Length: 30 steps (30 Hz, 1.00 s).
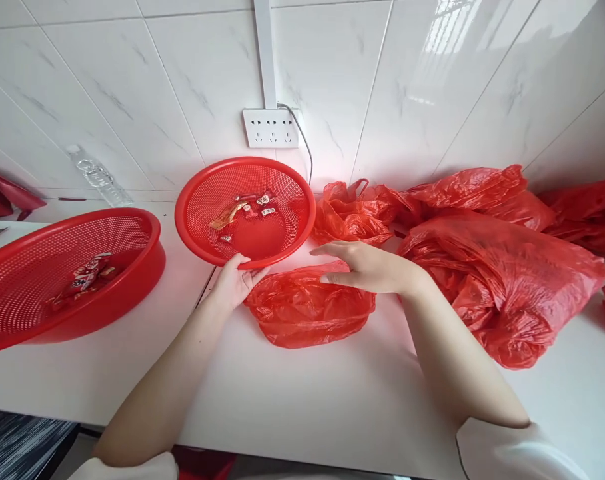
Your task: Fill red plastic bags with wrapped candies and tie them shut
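My left hand (236, 283) is at the near rim of a round red plastic basket (255, 243) with perforated sides, its thumb over the rim and its fingers beneath. The basket leans towards me, and several small wrapped packets (250, 208) lie inside. In front of it, a thin red plastic bag (307, 310) rests on the table with its mouth spread. Over the bag's far right side hovers my right hand (355, 263), open, fingers apart and pointing left, holding nothing.
Another red basket (132, 287) with wrapped packets (87, 273) stands at left. A clear bottle (100, 177) lies by the tiled wall. Crumpled red bags (355, 213) and a large bulky red bag (512, 273) fill the right side. A socket panel (271, 129) is on the wall.
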{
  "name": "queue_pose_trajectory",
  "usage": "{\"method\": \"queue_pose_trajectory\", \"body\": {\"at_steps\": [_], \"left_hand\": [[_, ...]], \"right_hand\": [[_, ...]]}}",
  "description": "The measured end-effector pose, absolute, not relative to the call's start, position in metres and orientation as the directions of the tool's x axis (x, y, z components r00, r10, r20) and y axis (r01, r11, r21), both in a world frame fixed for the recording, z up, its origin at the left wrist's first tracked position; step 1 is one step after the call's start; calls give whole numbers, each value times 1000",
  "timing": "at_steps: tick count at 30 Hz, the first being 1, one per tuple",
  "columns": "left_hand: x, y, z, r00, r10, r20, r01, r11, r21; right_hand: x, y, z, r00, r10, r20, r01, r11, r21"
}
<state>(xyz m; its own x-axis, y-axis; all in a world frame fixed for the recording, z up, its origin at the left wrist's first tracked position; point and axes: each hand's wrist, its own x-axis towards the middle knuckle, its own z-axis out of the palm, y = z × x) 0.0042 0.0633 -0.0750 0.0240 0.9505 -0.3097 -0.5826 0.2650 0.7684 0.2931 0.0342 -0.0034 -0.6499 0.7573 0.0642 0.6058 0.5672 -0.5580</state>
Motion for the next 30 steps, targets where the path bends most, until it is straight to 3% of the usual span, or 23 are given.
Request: {"method": "queue_pose_trajectory", "body": {"at_steps": [7,12,20,26,30], "left_hand": [[7,51,-102,101,970,-220,-501,241,832],[18,44,-108,142,972,-185,-430,229,874],[20,37,-112,259,930,-260,-341,340,876],[22,37,-110,261,920,-293,-339,372,864],[21,41,-113,268,919,-290,-374,377,847]], "right_hand": [[301,45,-22,-657,752,46,597,557,-577],[300,51,-28,-659,742,118,580,603,-548],[281,60,-56,-607,763,222,627,631,-456],[266,71,-90,-660,723,203,636,682,-362],[266,74,-93,-657,708,258,552,685,-475]]}}
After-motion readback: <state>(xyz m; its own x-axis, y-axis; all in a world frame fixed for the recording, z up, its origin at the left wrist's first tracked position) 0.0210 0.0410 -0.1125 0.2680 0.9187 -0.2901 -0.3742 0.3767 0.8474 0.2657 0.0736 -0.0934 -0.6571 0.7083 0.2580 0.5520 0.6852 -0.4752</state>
